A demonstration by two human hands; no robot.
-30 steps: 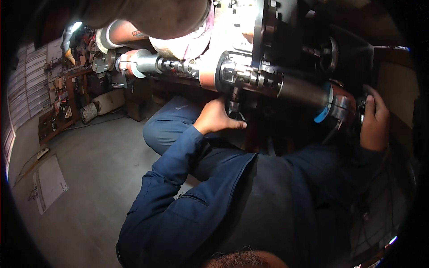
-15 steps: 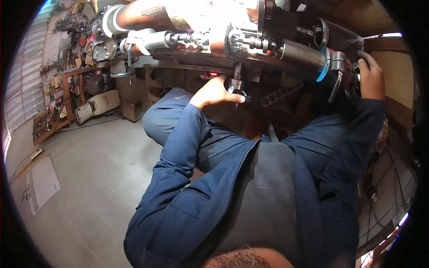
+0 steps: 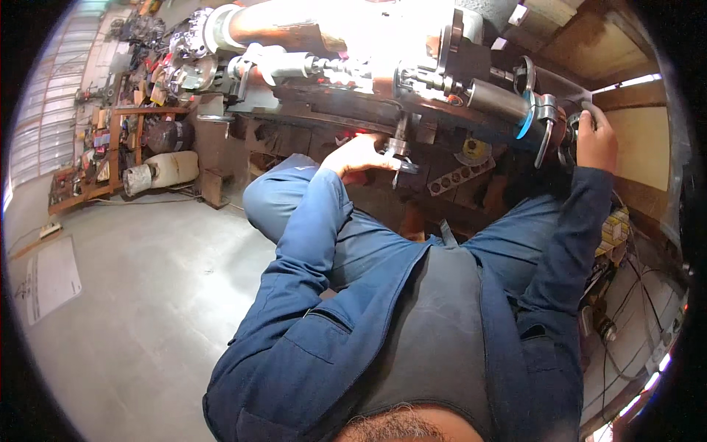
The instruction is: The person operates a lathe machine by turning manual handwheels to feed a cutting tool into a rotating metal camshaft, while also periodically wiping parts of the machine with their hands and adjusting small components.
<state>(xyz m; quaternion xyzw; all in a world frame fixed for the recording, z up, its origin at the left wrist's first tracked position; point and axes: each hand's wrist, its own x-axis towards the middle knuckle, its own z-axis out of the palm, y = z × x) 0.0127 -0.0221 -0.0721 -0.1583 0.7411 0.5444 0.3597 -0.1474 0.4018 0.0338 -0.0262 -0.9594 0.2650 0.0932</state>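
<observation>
Swung upward and wider since a second ago, with more of the lathe point(image 3: 442, 74) now lit across the top; both hands at the same two places on it, left hand point(image 3: 361, 155) shifted slightly lower in view.

Seated close against the machine, blue sleeves reaching up to it. Left hand at the small metal handle point(image 3: 401, 151) hanging under the bed, fingertips drawn together and touching or just beside its stem; too small and shadowed to tell whether actually clamped on it. Right hand point(image 3: 596, 140) well apart at the far right end, fingers point(image 3: 589, 118) closed over the rim of the dark handwheel point(image 3: 568, 141), just beside the grey cylinder point(image 3: 497, 99) with its blue ring point(image 3: 524, 124).

By the look of it, mid-adjustment: one hand at the handle, the other on the wheel, neither released. Next move likely to call for a firm hold on the handle and a slow, even turn of the wheel, knuckles kept away from the bracket beside it.

Handle directly ahead of the left fingertips, under the bed; handwheel under the right palm, partly hidden by it.

Beyond the left knee, bare concrete floor point(image 3: 132, 295), a pale drum point(image 3: 162, 171) lying on its side and a cluttered wooden shelf point(image 3: 110, 140).
</observation>
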